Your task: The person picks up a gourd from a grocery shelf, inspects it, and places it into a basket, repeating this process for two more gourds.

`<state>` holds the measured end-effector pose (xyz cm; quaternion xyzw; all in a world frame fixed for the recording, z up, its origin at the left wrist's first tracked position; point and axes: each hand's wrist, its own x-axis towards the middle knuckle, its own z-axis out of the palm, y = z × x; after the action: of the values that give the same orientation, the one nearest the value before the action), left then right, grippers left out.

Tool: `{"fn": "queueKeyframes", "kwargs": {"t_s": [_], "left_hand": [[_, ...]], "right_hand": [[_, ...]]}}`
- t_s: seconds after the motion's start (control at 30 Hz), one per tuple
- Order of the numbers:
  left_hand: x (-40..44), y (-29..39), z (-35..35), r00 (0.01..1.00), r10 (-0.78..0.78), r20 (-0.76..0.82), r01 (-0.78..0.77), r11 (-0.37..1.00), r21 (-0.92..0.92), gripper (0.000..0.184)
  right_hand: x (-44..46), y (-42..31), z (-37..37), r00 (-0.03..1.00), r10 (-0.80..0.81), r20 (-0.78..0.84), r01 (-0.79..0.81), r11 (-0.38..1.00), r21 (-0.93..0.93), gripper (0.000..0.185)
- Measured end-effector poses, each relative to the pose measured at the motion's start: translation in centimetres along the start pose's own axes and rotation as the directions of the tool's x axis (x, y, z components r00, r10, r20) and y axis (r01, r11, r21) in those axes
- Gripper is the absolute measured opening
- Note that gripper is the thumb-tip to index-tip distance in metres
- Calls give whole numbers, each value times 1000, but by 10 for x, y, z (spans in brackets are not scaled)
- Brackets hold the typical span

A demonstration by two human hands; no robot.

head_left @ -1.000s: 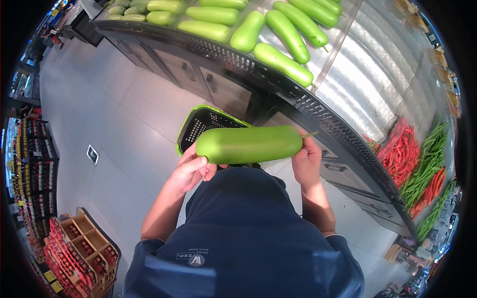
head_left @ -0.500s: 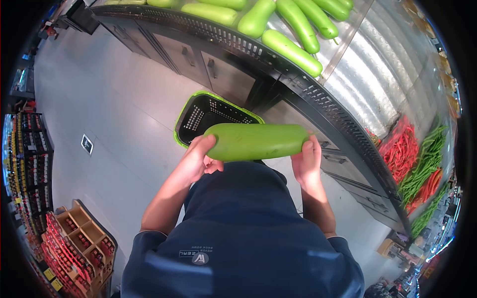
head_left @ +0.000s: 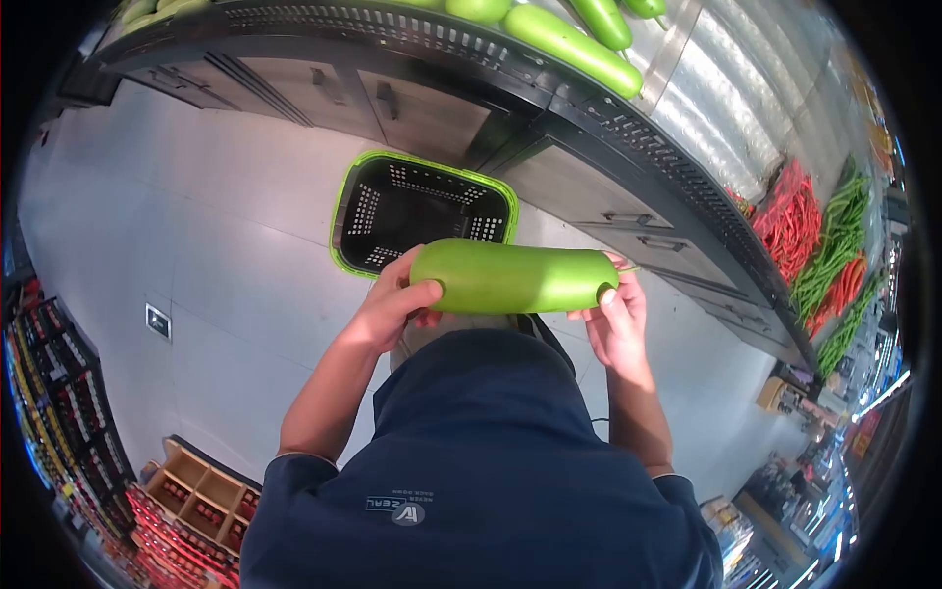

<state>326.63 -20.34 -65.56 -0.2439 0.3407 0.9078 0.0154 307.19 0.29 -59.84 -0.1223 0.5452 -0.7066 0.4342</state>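
Observation:
A long, smooth bottle gourd (head_left: 515, 275) lies level across both my hands, in front of my body. My left hand (head_left: 397, 302) is closed round its rounded left end, thumb on the near side. At the narrower stem end, my right hand (head_left: 621, 319) grips it with the thumb pressed on the near side and fingers partly hidden behind. A short stem sticks out past the right fingers. Just beyond the gourd, on the floor, stands a black shopping basket (head_left: 343, 211) with a bright green rim; the gourd overlaps its near edge in view.
A produce counter (head_left: 579, 182) with drawers curves along the far side. More gourds (head_left: 574, 47) lie on it, with red chillies (head_left: 788, 211) and long green peppers (head_left: 832, 240) at the right. A wooden display stand (head_left: 201, 486) and stocked shelves (head_left: 59, 383) stand at the left.
The view has tilted down, so the basket shows more fully and the counter's gourds sit higher. Both thumbs now lie further over the gourd's near side; both hands still hold it.

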Motion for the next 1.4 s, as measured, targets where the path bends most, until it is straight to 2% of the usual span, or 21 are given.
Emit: {"fn": "queueKeyframes", "kwargs": {"t_s": [0.07, 0.2, 0.27, 0.3, 0.5, 0.67, 0.73, 0.8, 0.83, 0.87, 0.93, 1.03, 1.07, 1.1, 1.13, 1.2, 1.27, 1.33, 1.37, 1.4], "left_hand": [[8, 0, -11, 998, -46, -32, 47, 998, 50, 71], [12, 14, -20, 996, -79, 43, 77, 996, 38, 70], [11, 18, -21, 992, 15, 121, -10, 999, -43, 65], [7, 20, -20, 991, 7, 135, -3, 1000, -30, 65], [-24, 28, -14, 973, 150, 173, -155, 988, 18, 74], [-71, 12, -12, 958, 275, 80, -273, 961, -28, 80], [-97, 6, -10, 959, 282, -17, -282, 959, 19, 86], [-122, 0, -10, 949, 313, -34, -307, 944, 119, 87], [-137, -1, -8, 952, 294, -82, -280, 949, 142, 94], [-148, -3, -10, 954, 282, -99, -264, 951, 161, 94], [-167, -8, -12, 951, 293, -96, -263, 934, 242, 95], [-179, -11, -27, 958, 287, -10, -273, 920, 281, 96], [-180, -9, -29, 960, 279, 19, -273, 921, 279, 96], [-182, -6, -29, 977, 210, 43, -215, 960, 179, 95], [-181, -4, -31, 988, 137, 76, -143, 987, 78, 95], [-176, 2, -43, 992, 55, 115, -67, 992, 105, 92], [-165, 7, -61, 990, -11, 141, -7, 991, 131, 90], [-157, 9, -90, 982, 37, 186, -94, 947, 307, 79], [-154, 13, -102, 978, 31, 204, -94, 947, 306, 79], [-152, 16, -113, 984, 30, 173, -82, 949, 304, 70]], "right_hand": [[-9, 4, 8, 999, -24, -38, 24, 1000, -9, 44], [-28, 27, 12, 976, -127, -176, 114, 990, -79, 49], [-38, 30, 20, 970, -125, -209, 100, 987, -126, 53], [-45, 33, 24, 965, -137, -222, 112, 986, -122, 53], [-68, 44, 37, 969, -203, -140, 180, 971, -158, 60], [-76, 60, 41, 963, -268, 13, 264, 937, -228, 64], [-74, 72, 41, 954, -289, 82, 301, 926, -227, 65], [-78, 88, 44, 944, -298, 140, 323, 921, -218, 67], [-82, 95, 47, 958, -253, 133, 272, 951, -148, 67], [-87, 101, 53, 961, -246, 129, 262, 957, -123, 67], [-100, 111, 62, 987, -133, 88, 139, 988, -60, 67], [-124, 120, 77, 988, -139, 60, 141, 989, -35, 65], [-131, 124, 80, 992, -115, 57, 116, 993, -7, 64], [-137, 131, 84, 990, -141, -8, 141, 989, 42, 54], [-144, 134, 87, 987, -156, -42, 157, 987, 28, 54], [-156, 138, 97, 994, -21, -109, 41, 982, 186, 46], [-160, 145, 111, 980, -90, -176, 111, 987, 114, 41], [-160, 154, 129, 980, -42, -192, 68, 989, 128, 40], [-157, 162, 138, 973, -39, -229, 64, 993, 102, 42], [-150, 171, 149, 968, -45, -246, 71, 993, 97, 42]]}}
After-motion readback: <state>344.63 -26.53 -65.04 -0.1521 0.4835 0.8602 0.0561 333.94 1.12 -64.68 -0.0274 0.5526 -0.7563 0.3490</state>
